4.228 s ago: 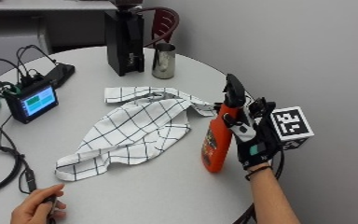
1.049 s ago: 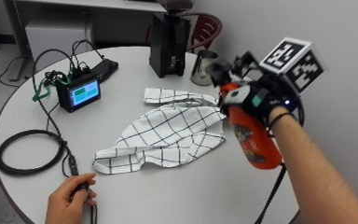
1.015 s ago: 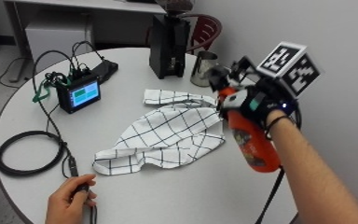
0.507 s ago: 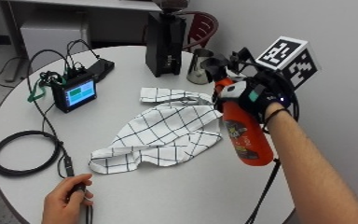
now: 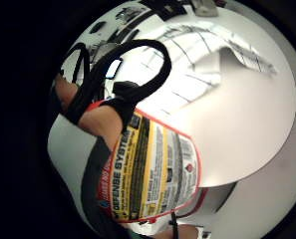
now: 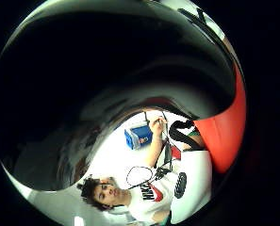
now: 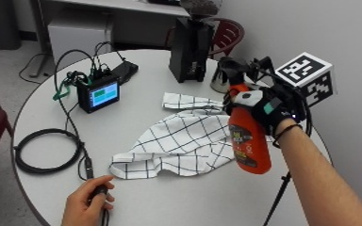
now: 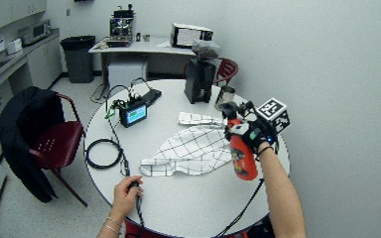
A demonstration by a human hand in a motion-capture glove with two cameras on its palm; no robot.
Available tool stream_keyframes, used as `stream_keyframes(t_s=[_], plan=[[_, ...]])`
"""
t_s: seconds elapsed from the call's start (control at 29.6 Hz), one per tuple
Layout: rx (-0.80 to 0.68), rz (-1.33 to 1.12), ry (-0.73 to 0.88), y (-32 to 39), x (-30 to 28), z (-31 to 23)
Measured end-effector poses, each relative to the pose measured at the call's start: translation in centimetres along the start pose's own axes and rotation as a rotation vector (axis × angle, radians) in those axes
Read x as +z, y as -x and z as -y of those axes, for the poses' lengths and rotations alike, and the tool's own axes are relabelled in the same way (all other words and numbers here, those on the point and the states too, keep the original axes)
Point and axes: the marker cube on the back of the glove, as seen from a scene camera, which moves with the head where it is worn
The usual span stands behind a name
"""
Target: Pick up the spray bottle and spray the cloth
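Gloved right hand (image 7: 272,110) grasping an orange spray bottle (image 7: 249,141) by its neck, held off the table (image 7: 168,197) — beside the checked cloth (image 7: 181,141), nozzle towards it.

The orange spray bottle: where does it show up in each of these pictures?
Outside view: orange spray bottle held above the table by the gloved right hand, beside the checked cloth.
Wide outside view: same, right of centre.
Little finger side palm view: its yellow label fills the foreground.
Thumb side palm view: an orange edge.
Shared landmark: the cloth.
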Motion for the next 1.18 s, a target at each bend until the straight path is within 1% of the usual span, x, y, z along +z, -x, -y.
stream_keyframes(t_s=[0.2, 0.37, 0.51, 0.71, 0.91, 1.18], plan=[[-0.196, 0.11, -0.121, 4.5, 1.0, 0.0], [-0.334, 0.19, -0.166, 6.6, 3.5, 0.9], [-0.405, 0.217, -0.184, 7.4, 6.2, 2.0], [-0.442, 0.272, -0.146, 7.6, 10.9, 3.5], [-0.44, 0.238, -0.147, 6.8, 14.6, 5.3], [-0.462, 0.223, -0.148, 6.5, 17.1, 6.4]])
